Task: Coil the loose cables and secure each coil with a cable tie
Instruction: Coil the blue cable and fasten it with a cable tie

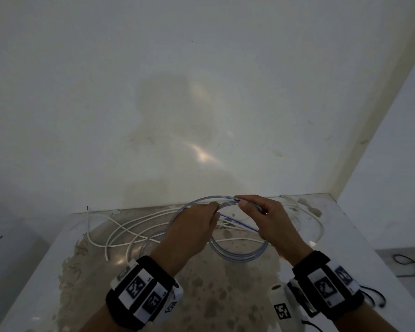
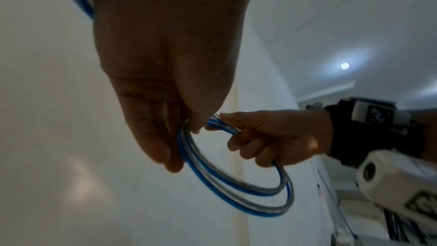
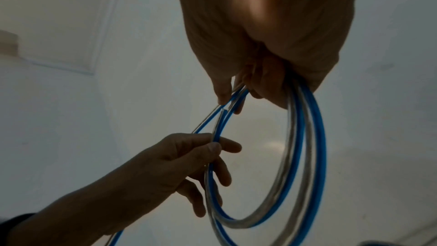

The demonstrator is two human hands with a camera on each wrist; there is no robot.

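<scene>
A clear-and-blue cable (image 1: 240,256) is wound into a coil of a few loops and held upright over the table between both hands. My left hand (image 1: 197,221) pinches the coil's top left part between thumb and fingers (image 3: 212,149). My right hand (image 1: 264,216) grips the top right part, with the strands (image 2: 222,125) running through its curled fingers. The coil (image 3: 305,156) hangs below my right hand; the same coil (image 2: 236,184) sags between the two hands in the left wrist view. A cut cable end (image 3: 55,113) shows between the hands. No cable tie is visible.
Loose white cables (image 1: 130,231) lie tangled on the mottled table (image 1: 213,295) behind and beside the coil, up to the white wall (image 1: 201,104). A thin black cord (image 1: 407,262) lies on a surface at the right.
</scene>
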